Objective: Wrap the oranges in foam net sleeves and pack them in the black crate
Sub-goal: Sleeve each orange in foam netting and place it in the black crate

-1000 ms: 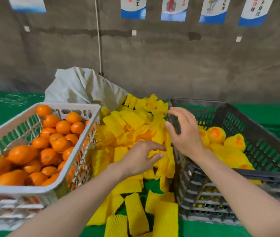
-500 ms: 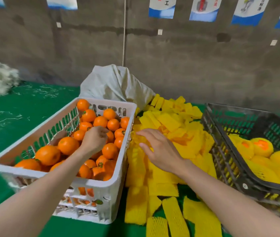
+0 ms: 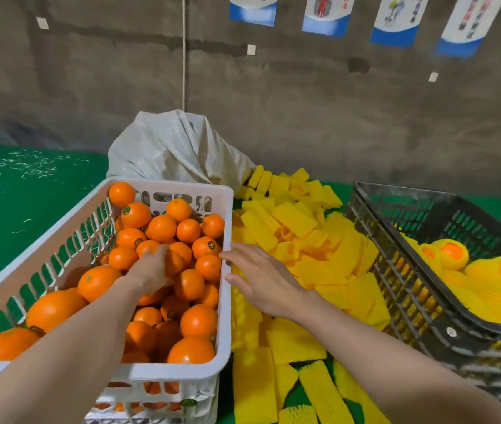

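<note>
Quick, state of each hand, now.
Left hand: curled over round oranges in the white plastic crate; blurred, grip cannot be told.
Right hand: open, holding nothing, over the yellow foam net sleeves.

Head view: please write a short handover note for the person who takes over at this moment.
Left hand: in the white crate, on the loose oranges; grip blurred.
Right hand: open, over the yellow foam net sleeves, beside that crate's rim.
Done: several wrapped oranges lie in the black crate.
To do: many loose oranges to wrap and pack.
</note>
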